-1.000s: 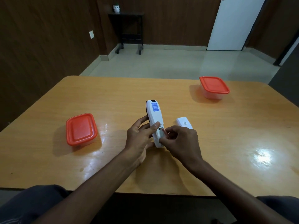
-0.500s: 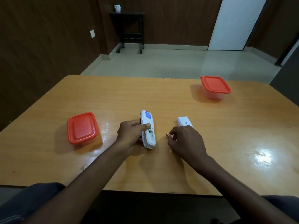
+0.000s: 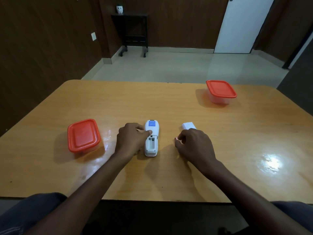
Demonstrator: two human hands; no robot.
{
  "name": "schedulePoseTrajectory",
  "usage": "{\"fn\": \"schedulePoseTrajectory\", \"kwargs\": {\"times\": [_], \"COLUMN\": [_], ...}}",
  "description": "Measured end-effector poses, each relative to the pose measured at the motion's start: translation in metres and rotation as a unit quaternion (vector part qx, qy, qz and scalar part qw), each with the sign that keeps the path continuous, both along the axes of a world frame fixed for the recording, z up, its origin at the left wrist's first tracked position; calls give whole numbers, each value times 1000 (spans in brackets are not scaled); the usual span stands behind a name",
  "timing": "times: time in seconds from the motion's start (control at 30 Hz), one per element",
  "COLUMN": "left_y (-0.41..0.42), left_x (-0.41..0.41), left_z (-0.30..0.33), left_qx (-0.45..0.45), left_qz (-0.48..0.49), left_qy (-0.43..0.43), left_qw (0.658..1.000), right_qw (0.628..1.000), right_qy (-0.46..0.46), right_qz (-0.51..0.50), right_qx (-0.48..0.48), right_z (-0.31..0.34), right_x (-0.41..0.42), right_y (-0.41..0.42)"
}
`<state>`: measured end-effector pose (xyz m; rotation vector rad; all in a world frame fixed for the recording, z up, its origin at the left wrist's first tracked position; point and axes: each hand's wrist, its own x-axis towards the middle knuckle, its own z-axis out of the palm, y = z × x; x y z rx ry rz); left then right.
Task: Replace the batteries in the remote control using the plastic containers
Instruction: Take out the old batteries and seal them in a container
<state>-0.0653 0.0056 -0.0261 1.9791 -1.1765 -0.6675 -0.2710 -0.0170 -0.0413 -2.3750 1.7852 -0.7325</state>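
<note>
Remote control (image 3: 151,139) lies face-down on the desk (image 3: 169,107), battery bay open, left hand (image 3: 131,139) gripping its side; right hand (image 3: 194,145) pinches a small battery (image 3: 176,138).

Looks like plain room in home or small office. Dark brown wood-panelled walls (image 3: 42,48), pale tiled floor (image 3: 169,68), white door (image 3: 240,24), small black wheeled side table (image 3: 133,29) with tiny white owl figurine (image 3: 119,9), big glossy orange-brown wooden counter (image 3: 169,107).
</note>
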Motion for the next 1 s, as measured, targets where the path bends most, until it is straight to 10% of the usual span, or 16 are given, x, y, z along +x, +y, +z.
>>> {"fn": "schedulePoseTrajectory", "kwargs": {"times": [0.37, 1.0], "left_y": [1, -6], "left_x": [-19, -21], "left_z": [9, -1], "left_qx": [-125, -117], "left_qz": [-85, -97], "left_qy": [0, -10], "left_qw": [989, 988], "right_qw": [992, 970], "right_qy": [-50, 151], "right_qz": [-84, -131], "right_qx": [-75, -138], "right_z": [21, 12], "right_x": [-52, -81], "right_y": [-96, -196]}}
